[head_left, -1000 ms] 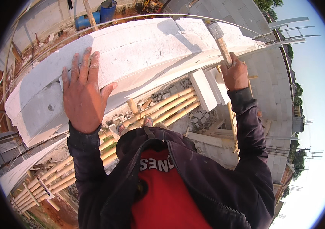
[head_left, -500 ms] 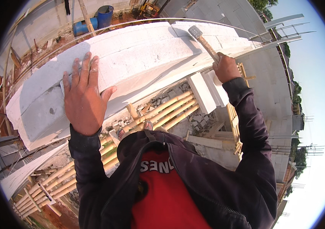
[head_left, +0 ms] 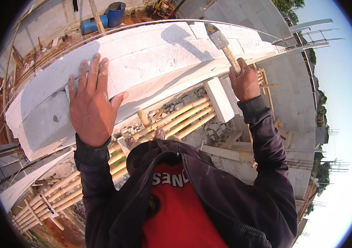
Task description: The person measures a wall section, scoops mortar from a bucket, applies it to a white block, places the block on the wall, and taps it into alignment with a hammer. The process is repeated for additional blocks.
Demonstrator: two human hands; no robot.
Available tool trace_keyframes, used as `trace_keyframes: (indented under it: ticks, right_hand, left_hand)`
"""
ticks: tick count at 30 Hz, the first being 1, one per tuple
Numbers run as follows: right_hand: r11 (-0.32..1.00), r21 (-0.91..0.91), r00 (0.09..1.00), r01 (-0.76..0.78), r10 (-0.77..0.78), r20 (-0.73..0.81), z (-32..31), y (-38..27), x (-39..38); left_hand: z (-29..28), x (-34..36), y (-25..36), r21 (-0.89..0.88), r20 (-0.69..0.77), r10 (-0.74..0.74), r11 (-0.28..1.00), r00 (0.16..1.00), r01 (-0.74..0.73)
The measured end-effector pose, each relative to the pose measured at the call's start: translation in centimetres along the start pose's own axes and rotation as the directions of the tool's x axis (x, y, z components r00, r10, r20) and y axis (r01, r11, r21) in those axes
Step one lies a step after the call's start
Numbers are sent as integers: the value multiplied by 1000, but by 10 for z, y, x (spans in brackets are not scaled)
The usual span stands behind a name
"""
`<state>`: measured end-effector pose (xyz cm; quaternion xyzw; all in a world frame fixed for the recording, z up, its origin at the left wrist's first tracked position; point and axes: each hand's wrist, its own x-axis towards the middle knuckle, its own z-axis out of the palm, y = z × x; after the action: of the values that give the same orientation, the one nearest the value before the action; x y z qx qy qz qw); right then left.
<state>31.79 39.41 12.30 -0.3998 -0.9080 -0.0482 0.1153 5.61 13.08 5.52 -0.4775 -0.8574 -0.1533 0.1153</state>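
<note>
My left hand (head_left: 92, 101) lies spread, palm down, on the top of a white block wall (head_left: 155, 62), near the joint between two blocks. The fingers look dusty, and the palm hides the surface under it. My right hand (head_left: 245, 82) is wrapped round the wooden handle of a hammer (head_left: 218, 40) with a square metal head. That hammer is held up, apart from the wall, and throws a shadow onto the blocks to its left. A dark patch (head_left: 56, 118) marks the block face left of my left hand.
A string line (head_left: 143, 25) runs along the wall's far side. Bamboo poles (head_left: 192, 116) form a platform near my feet, with rubble (head_left: 215, 131) below. Loose white blocks (head_left: 219, 100) stand by my right forearm. Blue barrels (head_left: 115, 15) are on the far ground.
My right hand has lifted the hammer away from the wall and tilted its head. Its shadow has slid leftward across the blocks. The left hand stays almost where it was.
</note>
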Motion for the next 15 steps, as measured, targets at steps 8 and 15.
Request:
trace_keyframes:
  ticks: [8,15]
  right_hand:
    - [997,42,998,-63,64,-17,-5,20,3]
    - [994,-97,994,-47,56,91,-11,26,0]
  left_hand:
    - [2,4,0,7,-18,10,1000,1000,-9]
    - [2,-1,2,28,-27,13,1000,1000,-13]
